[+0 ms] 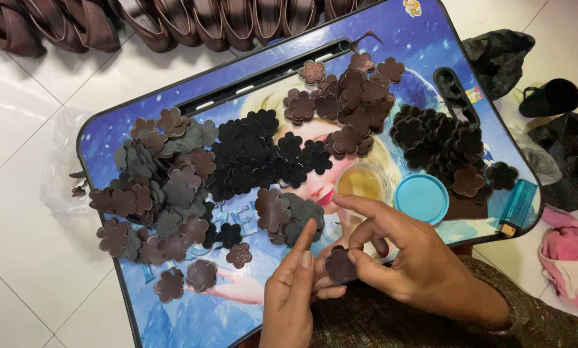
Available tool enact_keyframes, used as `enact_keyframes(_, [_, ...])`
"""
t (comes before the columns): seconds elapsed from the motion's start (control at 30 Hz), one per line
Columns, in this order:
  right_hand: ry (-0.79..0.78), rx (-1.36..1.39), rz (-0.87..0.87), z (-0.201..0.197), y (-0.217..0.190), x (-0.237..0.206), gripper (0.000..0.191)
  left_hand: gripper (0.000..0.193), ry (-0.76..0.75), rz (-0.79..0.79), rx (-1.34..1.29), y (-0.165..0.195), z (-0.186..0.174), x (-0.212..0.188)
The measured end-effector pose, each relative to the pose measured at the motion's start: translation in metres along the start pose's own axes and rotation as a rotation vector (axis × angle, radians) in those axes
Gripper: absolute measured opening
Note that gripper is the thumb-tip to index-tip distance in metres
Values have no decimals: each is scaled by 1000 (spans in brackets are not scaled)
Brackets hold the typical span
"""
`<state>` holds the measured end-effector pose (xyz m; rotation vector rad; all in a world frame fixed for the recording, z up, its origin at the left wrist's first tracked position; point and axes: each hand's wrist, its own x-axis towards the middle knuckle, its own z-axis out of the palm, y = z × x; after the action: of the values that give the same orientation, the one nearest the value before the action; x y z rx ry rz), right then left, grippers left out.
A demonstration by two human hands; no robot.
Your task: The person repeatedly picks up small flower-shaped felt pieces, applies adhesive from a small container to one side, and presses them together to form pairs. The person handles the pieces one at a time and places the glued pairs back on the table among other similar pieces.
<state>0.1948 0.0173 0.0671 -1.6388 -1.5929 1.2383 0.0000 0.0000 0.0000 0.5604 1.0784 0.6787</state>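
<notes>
right hand: grip is pinching a brown flower cutout, just below the glue cup
left hand: fingers are loosely apart, touching that cutout's left edge
bench: is carrying flower piles left of the cup

Little blue cartoon-print lap table sitting on the white tile floor. It's covered in brown flower cutouts, plus a teal lid, small glue cup and blue lighter.
</notes>
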Motion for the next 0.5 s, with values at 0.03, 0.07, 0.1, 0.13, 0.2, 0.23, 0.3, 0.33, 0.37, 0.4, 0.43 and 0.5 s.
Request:
enact_keyframes(0.03, [13,-9,-30,1,0,-1,76,65,0,8,-3,0,0,-1])
enact_keyframes(0.07, [26,-19,-60,2,0,-2,75,65,0,16,-6,0,0,-1])
enact_keyframes(0.1, [39,-29,-91,3,0,-3,73,65,-1,25,-8,-1,0,-1])
enact_keyframes(0.13, [43,-28,-87,3,0,-3,72,65,-1,38,-19,-1,1,-1])
enact_keyframes(0.2, [48,-25,-76,4,0,-4,71,65,0,64,-41,-3,2,-1])
enact_keyframes(0.23, [51,-29,-84,5,1,-5,71,64,0,76,-37,-3,2,-1])
enact_keyframes(0.3, [58,-36,-98,6,1,-5,72,61,1,99,-29,-4,2,-1])
enact_keyframes(0.33, [58,-27,-101,6,2,-5,72,63,1,111,-36,-5,2,-1])
enact_keyframes(0.37, [58,-18,-104,7,2,-5,72,67,0,123,-43,-5,3,-1])
enact_keyframes(0.4, [59,-9,-107,8,3,-5,71,71,-2,136,-49,-6,5,-1])
enact_keyframes(0.43, [67,-10,-122,9,3,-5,71,74,20,127,-56,-6,6,0])
enact_keyframes(0.5, [82,-13,-150,10,4,-5,71,80,65,107,-73,-8,10,1])
